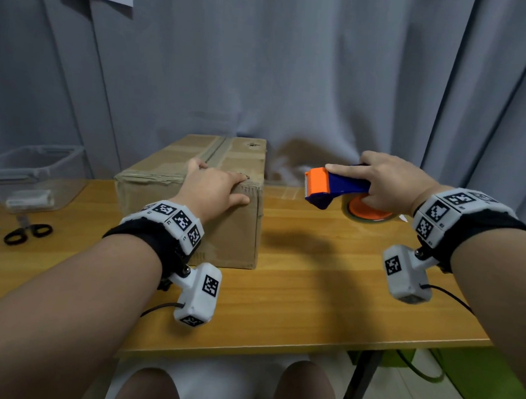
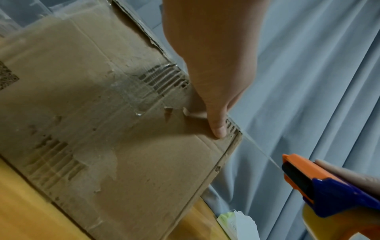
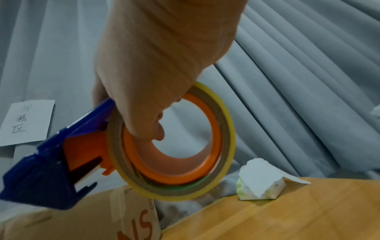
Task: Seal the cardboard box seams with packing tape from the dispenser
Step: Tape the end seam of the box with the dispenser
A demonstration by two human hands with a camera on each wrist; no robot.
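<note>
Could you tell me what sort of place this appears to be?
Probably a small indoor packing or recording station: a wooden table set against grey curtains, with a worn cardboard box, scissors and a clear plastic bin.

A brown cardboard box (image 1: 196,178), an orange-and-blue tape dispenser (image 1: 331,185), black scissors (image 1: 26,232) and black-and-white checkered wrist bands (image 1: 176,219) are seen on a honey-toned wooden desk (image 1: 312,292) against grey curtains (image 1: 291,65).
</note>
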